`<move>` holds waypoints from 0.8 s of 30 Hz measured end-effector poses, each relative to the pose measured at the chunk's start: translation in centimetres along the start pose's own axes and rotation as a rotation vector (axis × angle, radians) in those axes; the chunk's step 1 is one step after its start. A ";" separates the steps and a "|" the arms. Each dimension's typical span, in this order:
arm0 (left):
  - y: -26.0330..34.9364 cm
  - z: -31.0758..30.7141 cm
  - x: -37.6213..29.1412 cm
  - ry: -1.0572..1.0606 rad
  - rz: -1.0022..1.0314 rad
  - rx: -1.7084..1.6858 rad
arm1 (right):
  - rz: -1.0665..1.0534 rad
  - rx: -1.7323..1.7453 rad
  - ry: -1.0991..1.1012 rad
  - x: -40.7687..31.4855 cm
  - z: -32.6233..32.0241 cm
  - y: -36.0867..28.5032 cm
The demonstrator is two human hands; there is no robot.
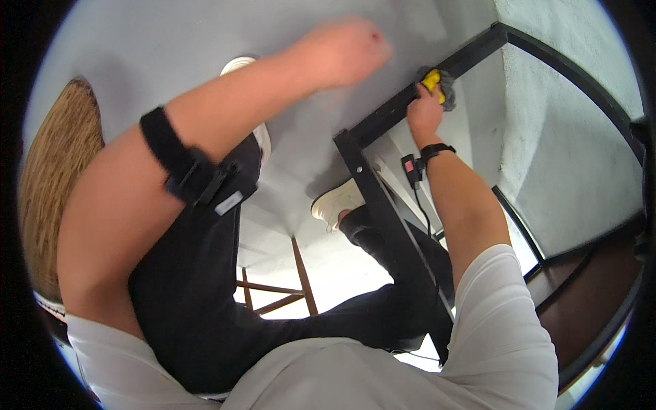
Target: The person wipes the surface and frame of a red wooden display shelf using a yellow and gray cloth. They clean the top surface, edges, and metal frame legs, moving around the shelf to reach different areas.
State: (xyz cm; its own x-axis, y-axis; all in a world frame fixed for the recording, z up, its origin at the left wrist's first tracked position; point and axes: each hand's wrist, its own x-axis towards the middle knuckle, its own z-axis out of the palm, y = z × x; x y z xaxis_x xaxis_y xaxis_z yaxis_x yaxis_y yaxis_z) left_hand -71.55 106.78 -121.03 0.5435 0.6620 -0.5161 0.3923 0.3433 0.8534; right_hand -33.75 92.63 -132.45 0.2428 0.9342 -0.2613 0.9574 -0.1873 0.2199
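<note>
My right hand (426, 117) grips a yellow-and-grey cleaning pad or cloth (433, 82), which touches the long bar of a black frame (384, 110). A black strap with a small device and cable (411, 169) is at that wrist. Over the grey floor (205, 31), my left hand (353, 51) is blurred, with its fingers bent inward. Nothing shows in it, but its palm side is hidden. The left hand is apart from the frame, and a black strap with a device (189, 169) circles that forearm.
The black frame's near leg (379, 205), with a bolt, passes beside my right leg. My white shoes (338, 202) rest on the floor. A streaked brown object (56, 169) stands at left. Brown wooden legs (302, 277) are below centre, and a pale wall (564, 102) rises at right.
</note>
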 end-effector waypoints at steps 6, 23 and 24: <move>5.7 -1.0 -1.8 0.090 0.071 -0.220 | -0.143 -0.139 -0.659 -7.9 -3.7 -7.9; 23.4 1.8 -15.0 0.010 0.295 -0.064 | -0.418 0.091 -0.675 -26.0 -20.2 -16.6; 23.9 1.8 -16.3 -0.022 0.269 -0.099 | -0.435 0.074 -0.697 -27.1 -21.6 -16.8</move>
State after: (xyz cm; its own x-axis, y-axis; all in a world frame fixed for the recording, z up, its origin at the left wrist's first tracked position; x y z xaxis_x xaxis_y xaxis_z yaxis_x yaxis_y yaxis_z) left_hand -69.65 103.01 -92.38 0.6346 0.7237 -0.2711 0.1579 0.2219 0.9622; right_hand -59.85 77.00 -108.74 -0.1344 0.5296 -0.8376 0.9901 0.1054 -0.0922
